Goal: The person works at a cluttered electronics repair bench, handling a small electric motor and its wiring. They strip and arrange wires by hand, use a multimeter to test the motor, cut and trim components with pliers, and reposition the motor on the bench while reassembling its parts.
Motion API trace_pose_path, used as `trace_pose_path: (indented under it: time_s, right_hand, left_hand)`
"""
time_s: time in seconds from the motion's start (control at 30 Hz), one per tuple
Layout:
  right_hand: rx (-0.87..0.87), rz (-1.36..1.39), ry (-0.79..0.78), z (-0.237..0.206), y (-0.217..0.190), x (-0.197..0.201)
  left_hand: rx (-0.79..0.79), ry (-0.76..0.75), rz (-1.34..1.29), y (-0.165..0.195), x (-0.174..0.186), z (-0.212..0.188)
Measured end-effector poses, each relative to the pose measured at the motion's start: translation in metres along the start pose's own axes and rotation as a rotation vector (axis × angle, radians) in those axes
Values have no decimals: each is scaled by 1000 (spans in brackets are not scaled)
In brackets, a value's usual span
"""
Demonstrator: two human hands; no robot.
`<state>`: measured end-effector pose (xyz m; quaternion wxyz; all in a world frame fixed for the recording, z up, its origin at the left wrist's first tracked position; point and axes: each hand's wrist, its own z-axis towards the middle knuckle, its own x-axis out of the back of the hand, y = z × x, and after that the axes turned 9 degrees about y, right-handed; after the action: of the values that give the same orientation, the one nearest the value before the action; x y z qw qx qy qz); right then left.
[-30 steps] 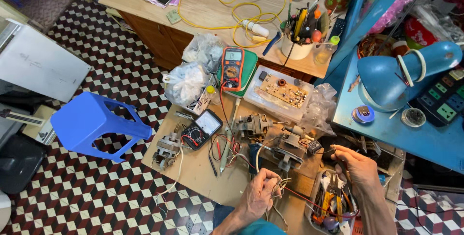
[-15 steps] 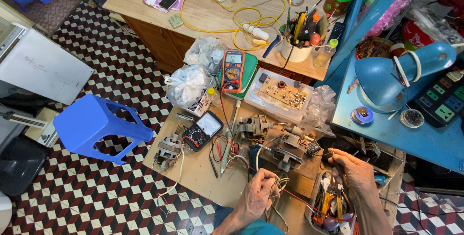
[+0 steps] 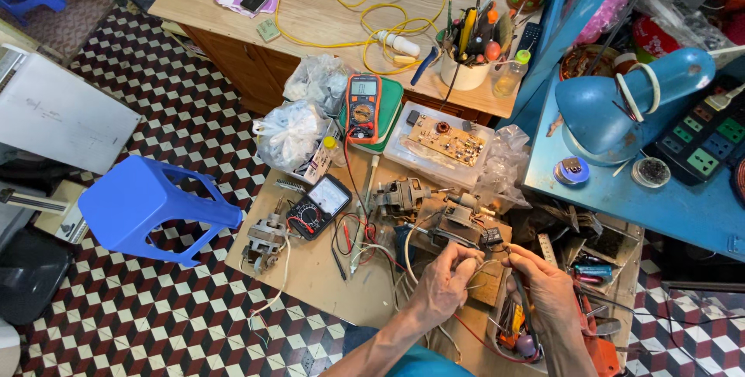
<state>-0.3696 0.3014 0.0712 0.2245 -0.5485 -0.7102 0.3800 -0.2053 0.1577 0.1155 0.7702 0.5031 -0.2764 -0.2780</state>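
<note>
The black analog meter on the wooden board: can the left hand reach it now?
Probably yes. The black analog meter lies uncovered, with open board between it and the left hand, but that hand's fingers pinch thin wires, so they must release first.

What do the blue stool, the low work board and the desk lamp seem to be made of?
The blue stool looks like moulded plastic: one even colour, rounded edges, soft sheen. The low work board seems plain unvarnished wood or plywood, pale and matt. The desk lamp appears to be blue painted metal, though plastic is possible; its smooth shade shows a dull gloss.
</note>
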Motion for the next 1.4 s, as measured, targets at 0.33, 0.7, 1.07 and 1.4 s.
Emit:
trace_pose_path:
  time_s: [0.33,0.7,1.07,1.4]
  right_hand:
    - [-33,88,-95,7,-5,6]
    - [-126,61,-106,6,-15,-1]
    - [-101,-21,-205,-9,-27,10]
    - [-92,-76,-235,-16,-37,6]
  left_hand:
    - [609,-174,-386,-22,-33,11]
    - [241,-249,-41,-11,-28,23]
    - [255,-291,167,-4,-36,20]
    - [186,-283,219,-7,-39,20]
